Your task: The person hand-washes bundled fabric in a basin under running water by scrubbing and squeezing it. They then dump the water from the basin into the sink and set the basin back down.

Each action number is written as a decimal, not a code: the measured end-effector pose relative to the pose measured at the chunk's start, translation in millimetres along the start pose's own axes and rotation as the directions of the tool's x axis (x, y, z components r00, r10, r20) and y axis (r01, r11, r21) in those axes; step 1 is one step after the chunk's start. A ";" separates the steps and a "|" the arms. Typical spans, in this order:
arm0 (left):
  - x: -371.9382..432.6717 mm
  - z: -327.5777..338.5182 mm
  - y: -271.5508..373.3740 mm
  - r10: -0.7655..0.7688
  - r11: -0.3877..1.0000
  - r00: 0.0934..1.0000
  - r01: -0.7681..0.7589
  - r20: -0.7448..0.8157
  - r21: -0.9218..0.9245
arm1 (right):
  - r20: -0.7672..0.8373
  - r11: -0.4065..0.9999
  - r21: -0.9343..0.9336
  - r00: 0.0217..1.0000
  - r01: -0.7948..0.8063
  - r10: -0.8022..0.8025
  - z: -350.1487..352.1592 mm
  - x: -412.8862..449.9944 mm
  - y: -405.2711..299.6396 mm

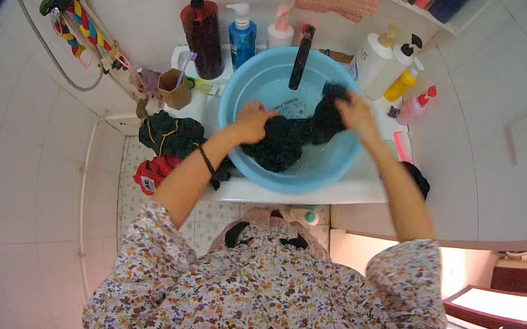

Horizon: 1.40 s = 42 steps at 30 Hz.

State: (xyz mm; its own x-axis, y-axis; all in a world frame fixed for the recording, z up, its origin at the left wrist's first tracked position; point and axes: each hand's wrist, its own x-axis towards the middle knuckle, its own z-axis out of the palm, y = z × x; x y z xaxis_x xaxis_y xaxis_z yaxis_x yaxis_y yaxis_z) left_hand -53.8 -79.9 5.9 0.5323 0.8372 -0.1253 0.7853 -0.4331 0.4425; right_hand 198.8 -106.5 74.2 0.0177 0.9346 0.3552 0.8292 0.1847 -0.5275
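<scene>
A light-blue plastic basin (232, 102) sits on the white washbasin counter, with some water in it. Inside it is a wet black cloth or garment (280, 141), stretched between my two hands. My left hand (252, 123) grips its lower left part near the basin's left wall. At the right, my right hand (356, 117) holds the upper end, raised and blurred by motion. The black faucet (301, 58) reaches over the basin's far rim, above the cloth. The exact kind of garment cannot be made out.
Behind the basin stand a dark red pump bottle (204, 37), a blue pump bottle (241, 40) and several others. A brown toothbrush cup (174, 89) is at the left. Dark clothing (172, 133) and a red item (155, 172) lie at the counter's left edge. A pink comb (402, 146) lies right.
</scene>
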 end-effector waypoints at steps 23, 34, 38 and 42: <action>-17.6 41.8 27.9 -0.138 0.970 0.903 0.041 0.406 0.239 | 0.457 0.966 -0.240 0.866 -0.097 0.201 85.2 -89.6 32.7; -15.6 -66.9 89.9 0.264 0.777 0.908 -0.400 -0.325 -0.486 | 0.160 0.996 0.087 0.987 -0.032 0.018 -73.8 45.9 -92.8; 10.4 -94.5 106.7 0.191 0.702 0.696 -0.589 -0.692 -0.399 | -0.026 0.975 0.064 0.977 0.212 -0.211 -103.6 99.8 -139.8; 41.9 -106.9 93.3 0.118 0.577 0.840 -0.492 -0.529 -0.652 | -0.132 0.922 -0.091 0.913 0.376 -0.385 -163.2 183.3 -174.0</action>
State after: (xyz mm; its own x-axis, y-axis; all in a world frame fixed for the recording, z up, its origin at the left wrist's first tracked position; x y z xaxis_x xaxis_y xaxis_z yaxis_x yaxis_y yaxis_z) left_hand 7.9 -49.5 136.8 0.3725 0.8291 0.4169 -0.0154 -0.4436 0.8961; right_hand 148.9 -16.9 356.9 -0.2298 0.7425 0.6292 0.8225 0.4938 -0.2823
